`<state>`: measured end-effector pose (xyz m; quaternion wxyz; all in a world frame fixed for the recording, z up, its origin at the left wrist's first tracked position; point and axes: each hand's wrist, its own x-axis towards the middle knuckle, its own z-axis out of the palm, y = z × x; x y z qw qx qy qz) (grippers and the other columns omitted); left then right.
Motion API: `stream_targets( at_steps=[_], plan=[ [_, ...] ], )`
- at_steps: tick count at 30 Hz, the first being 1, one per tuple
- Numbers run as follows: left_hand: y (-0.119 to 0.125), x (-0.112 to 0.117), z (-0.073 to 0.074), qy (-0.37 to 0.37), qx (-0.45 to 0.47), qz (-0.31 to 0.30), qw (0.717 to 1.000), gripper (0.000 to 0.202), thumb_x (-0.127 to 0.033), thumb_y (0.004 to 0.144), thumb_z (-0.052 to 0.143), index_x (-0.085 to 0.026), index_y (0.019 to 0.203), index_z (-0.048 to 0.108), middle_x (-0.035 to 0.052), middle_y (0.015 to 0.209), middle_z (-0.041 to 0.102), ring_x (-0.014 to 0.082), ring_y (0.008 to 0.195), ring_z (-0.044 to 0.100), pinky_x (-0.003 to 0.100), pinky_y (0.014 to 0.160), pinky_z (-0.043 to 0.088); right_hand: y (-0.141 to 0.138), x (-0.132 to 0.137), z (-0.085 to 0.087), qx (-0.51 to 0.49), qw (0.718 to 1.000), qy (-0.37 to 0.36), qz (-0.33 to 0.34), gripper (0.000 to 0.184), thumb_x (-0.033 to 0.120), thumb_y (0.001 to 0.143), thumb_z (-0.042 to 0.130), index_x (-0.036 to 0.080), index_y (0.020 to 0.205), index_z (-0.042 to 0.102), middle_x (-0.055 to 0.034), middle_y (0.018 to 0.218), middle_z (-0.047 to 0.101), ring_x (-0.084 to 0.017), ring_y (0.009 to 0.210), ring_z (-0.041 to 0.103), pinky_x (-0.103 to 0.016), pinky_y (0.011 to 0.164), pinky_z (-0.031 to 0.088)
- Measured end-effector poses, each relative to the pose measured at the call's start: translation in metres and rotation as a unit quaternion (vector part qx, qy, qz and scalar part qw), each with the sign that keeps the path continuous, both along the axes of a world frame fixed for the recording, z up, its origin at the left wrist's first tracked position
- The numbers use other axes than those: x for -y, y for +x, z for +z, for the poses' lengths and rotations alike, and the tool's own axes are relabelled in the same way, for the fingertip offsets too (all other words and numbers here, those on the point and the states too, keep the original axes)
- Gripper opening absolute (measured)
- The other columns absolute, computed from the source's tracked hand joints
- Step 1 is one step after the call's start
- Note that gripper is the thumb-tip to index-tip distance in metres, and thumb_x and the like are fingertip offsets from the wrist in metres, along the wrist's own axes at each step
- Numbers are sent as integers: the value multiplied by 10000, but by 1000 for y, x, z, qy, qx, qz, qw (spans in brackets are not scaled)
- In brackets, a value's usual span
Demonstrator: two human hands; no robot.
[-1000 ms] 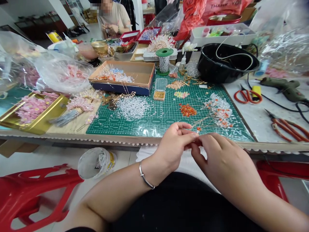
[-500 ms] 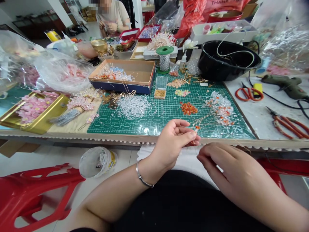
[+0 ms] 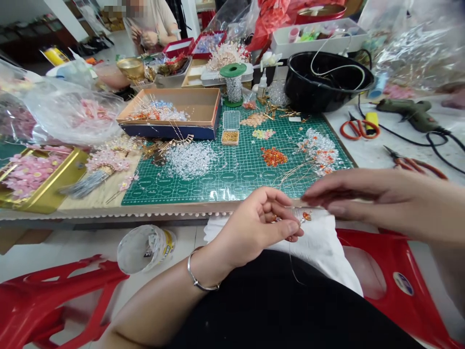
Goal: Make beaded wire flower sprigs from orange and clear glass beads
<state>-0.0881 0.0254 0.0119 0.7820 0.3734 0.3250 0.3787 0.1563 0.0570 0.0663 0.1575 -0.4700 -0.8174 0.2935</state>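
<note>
My left hand [image 3: 271, 220] is over my lap, just in front of the table edge. Its thumb and fingers are closed on a beaded wire, with an orange bead [image 3: 307, 215] standing out past the fingertips. More orange beads show among the curled fingers, and a thin wire tail [image 3: 293, 266] hangs below. To the right and slightly higher, my right hand [image 3: 363, 198] has its fingers stretched out, thumb below, with nothing visible in it. Behind it on the green cutting mat [image 3: 232, 189] lie wired clear and orange bead sprays [image 3: 321, 150] and a pile of orange beads [image 3: 274, 156].
Clear beads [image 3: 191, 159] are heaped on the mat near a small box of gold beads [image 3: 230, 137]. Behind stand a cardboard box [image 3: 170, 131], a wire spool [image 3: 233, 85] and a black basin [image 3: 327, 92]. Scissors [image 3: 359, 130], pliers [image 3: 414, 164] and a glue gun [image 3: 410, 111] lie right.
My right hand has risen and moved right, its fingers straightening. My left hand has lowered slightly, and the orange bead with its hanging wire now shows below the table edge.
</note>
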Motion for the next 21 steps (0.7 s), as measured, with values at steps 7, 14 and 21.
stream_targets(
  at_steps=[7,14,21],
  plan=[
    [-1,0,2,-16,-64,-35,997,383,-258,757,838,-178,999,553,2,790,653,139,712,688,292,709,548,-27,6,-18,-22,993,-103,50,166,377,956,593,291,861,699,40,729,705,-146,620,645,-238,525,491],
    [-3,-8,0,-52,-52,-109,991,412,-265,754,842,-181,1046,564,24,830,680,164,742,704,298,702,538,-22,11,-18,19,986,69,148,250,248,1007,445,281,914,675,2,802,669,-174,708,640,-295,613,467],
    [-9,-10,-5,-100,-5,-132,986,413,-166,750,827,-169,1090,591,50,904,699,153,752,705,278,694,530,-14,12,-22,8,987,51,152,232,273,1038,457,268,903,646,-8,832,668,-160,731,629,-285,636,466]
  ],
)
